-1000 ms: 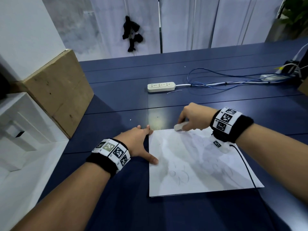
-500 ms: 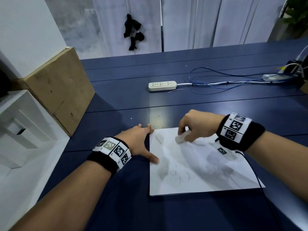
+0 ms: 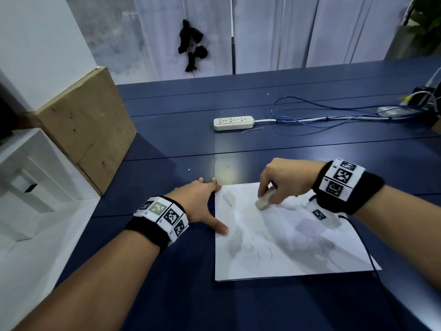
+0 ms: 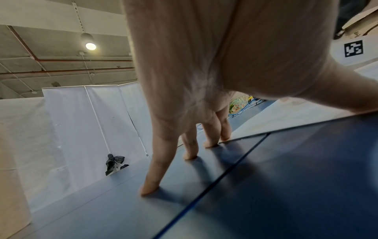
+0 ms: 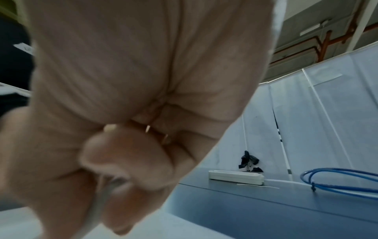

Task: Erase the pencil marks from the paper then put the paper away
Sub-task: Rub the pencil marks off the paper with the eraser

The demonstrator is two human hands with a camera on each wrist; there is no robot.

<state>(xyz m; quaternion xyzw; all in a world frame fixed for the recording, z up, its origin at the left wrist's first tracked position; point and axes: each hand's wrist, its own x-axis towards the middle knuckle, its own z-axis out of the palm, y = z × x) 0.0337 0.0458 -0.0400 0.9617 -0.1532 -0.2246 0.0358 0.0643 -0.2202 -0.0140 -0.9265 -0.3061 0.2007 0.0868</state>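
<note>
A white sheet of paper (image 3: 286, 237) with faint pencil circles (image 3: 259, 253) lies flat on the dark blue table (image 3: 167, 144). My right hand (image 3: 281, 182) pinches a white eraser (image 3: 263, 200) whose tip touches the upper part of the sheet. In the right wrist view the eraser (image 5: 98, 208) shows as a pale strip between thumb and curled fingers. My left hand (image 3: 202, 199) lies flat with fingers spread at the sheet's left edge, thumb tip on the paper. The left wrist view shows the fingertips (image 4: 149, 189) on the table and the paper's edge (image 4: 286, 119).
A white power strip (image 3: 233, 123) with blue and white cables (image 3: 322, 115) lies farther back. A cardboard box (image 3: 88, 125) stands at the table's left edge beside a white shelf unit (image 3: 28, 187). White curtains (image 3: 274, 32) close off the far side.
My right hand has carried the eraser from the sheet's top edge downward and toward me onto the paper. The left hand has stayed in place at the left edge.
</note>
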